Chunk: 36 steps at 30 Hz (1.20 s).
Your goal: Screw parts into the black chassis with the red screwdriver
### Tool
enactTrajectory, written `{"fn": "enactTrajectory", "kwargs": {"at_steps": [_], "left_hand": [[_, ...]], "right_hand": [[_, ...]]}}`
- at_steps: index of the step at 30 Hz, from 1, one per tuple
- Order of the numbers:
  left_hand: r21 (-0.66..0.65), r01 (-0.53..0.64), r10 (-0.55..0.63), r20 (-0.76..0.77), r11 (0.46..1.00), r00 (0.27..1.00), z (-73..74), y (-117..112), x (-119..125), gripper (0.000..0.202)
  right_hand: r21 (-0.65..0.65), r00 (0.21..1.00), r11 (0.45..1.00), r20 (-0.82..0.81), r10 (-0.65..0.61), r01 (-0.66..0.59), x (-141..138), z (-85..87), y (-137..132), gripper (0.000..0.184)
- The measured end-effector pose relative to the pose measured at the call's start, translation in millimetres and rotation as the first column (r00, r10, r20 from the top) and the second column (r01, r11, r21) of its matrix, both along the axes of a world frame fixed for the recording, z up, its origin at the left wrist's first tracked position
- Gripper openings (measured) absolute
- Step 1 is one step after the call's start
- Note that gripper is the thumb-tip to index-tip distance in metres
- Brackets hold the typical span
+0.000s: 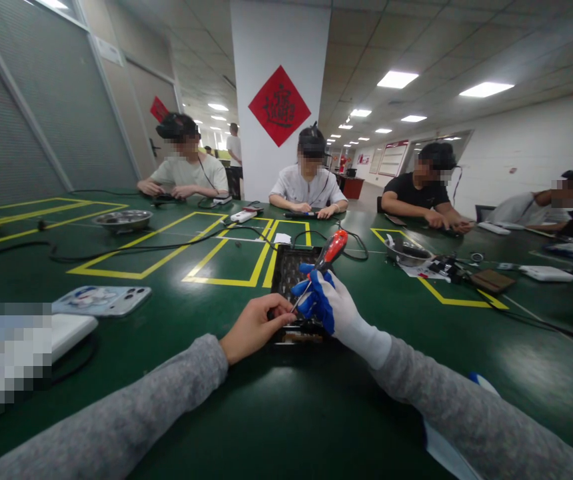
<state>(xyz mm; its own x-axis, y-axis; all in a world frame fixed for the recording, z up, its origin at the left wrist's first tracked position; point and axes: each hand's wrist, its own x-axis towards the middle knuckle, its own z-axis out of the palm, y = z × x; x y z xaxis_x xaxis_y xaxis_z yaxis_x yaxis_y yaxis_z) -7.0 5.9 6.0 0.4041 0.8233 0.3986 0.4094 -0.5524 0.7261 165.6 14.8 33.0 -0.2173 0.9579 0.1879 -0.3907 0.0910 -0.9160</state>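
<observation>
My right hand wears a white glove with blue fingers and is wrapped round a screwdriver with a red and black handle. The screwdriver leans, handle up to the right and thin metal shaft down to the left. Its tip ends close to the fingertips of my bare left hand. Those fingers are pinched together; what lies between them is too small to tell. Both hands are over a shallow black plastic case with a patterned inside, flat on the green table. My right hand hides part of its right side.
On the left lie a phone, a white device and a black cable. Metal bowls stand at left and right, the right bowl near a brown flat object. Several people sit across the table.
</observation>
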Motion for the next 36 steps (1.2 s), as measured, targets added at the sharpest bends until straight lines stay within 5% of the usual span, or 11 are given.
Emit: {"fn": "enactTrajectory", "kwargs": {"at_steps": [4, 10, 17, 23, 30, 36], "left_hand": [[0.013, 0.098, -0.098, -0.009, 0.995, 0.995, 3.1, -0.3, -1.3, 0.025], [-0.016, 0.007, -0.007, -0.009, 1.000, 1.000, 0.9, -1.2, 1.0, 0.023], [0.026, 0.114, -0.113, -0.005, 0.993, 0.994, 2.1, 0.0, -1.0, 0.025], [-0.026, 0.016, -0.016, 0.003, 1.000, 1.000, 0.1, -0.6, 0.8, 0.021], [0.012, 0.082, -0.082, 0.002, 0.997, 0.997, 1.8, -0.2, -1.2, 0.025], [-0.010, -0.010, 0.010, -0.018, 1.000, 1.000, -0.2, -0.9, 0.7, 0.022]], "right_hand": [[-0.057, 1.000, 0.998, -0.017, 0.021, -0.022, -0.4, 1.0, 0.3, 0.038], [0.013, 1.000, 1.000, -0.009, -0.001, 0.001, -0.7, 0.2, -0.7, 0.034], [-0.055, 1.000, 0.998, -0.026, 0.015, -0.016, -0.7, -0.4, 0.6, 0.036], [0.004, 1.000, 1.000, -0.006, 0.010, -0.010, -0.2, -0.4, -0.9, 0.035], [-0.023, 0.999, 0.999, -0.011, 0.031, -0.031, 0.1, -2.7, 2.7, 0.037], [0.012, 1.000, 1.000, 0.006, 0.010, -0.010, 0.3, -1.6, 0.6, 0.035]]}}
